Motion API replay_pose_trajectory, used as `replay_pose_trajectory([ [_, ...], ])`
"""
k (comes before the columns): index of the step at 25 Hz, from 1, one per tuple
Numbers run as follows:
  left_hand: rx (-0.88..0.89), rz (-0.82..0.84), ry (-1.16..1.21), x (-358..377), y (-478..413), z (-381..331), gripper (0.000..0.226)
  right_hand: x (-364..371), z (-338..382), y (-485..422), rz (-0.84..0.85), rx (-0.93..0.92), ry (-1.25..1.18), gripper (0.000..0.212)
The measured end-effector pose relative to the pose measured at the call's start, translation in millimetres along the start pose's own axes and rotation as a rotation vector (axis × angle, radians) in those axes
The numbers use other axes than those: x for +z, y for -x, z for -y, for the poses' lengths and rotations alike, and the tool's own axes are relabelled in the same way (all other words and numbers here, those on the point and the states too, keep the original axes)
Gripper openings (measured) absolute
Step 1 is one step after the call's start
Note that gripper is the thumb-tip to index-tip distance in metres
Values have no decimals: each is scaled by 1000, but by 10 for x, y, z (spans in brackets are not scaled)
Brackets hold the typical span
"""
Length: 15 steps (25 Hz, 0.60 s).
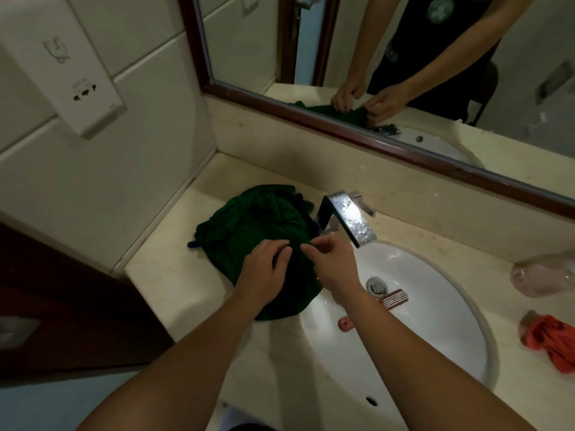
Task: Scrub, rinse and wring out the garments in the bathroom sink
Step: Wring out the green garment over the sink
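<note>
A dark green garment (245, 225) lies bunched on the counter left of the white sink (441, 306), its lower edge hanging over the sink's rim. My left hand (264, 269) rests on the cloth with fingers curled into a fold. Just right of it, my right hand (333, 262) pinches the fabric between thumb and fingers. A red-and-white scrub brush (393, 297) lies in the basin beside the drain (377, 286); part of it is hidden behind my right forearm. No water runs from the chrome faucet (348, 217).
An orange cloth (550, 337) and a clear plastic bottle (544, 276) lie on the counter to the right. A mirror (404, 57) spans the back wall. A white socket box (62, 57) hangs on the left wall above a dark door (62, 290).
</note>
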<state>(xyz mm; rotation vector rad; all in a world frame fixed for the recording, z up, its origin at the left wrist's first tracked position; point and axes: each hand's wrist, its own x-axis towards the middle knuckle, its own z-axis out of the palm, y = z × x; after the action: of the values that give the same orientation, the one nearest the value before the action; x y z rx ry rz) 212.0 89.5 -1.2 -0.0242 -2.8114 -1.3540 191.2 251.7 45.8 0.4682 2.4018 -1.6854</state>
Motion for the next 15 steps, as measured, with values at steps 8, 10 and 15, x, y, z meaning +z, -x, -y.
replay_pose_trajectory([
  [8, 108, -316, 305, 95, -28, -671, 51, -303, 647, 261, 202, 18, -643, 23],
  [10, 66, -313, 318, 12, -47, -855, 40, -388, 679, 270, 229, -17, -619, 27],
  [15, -79, -198, 363, -167, -52, -1070, 57, -674, 591, 248, 283, -93, -516, 33],
])
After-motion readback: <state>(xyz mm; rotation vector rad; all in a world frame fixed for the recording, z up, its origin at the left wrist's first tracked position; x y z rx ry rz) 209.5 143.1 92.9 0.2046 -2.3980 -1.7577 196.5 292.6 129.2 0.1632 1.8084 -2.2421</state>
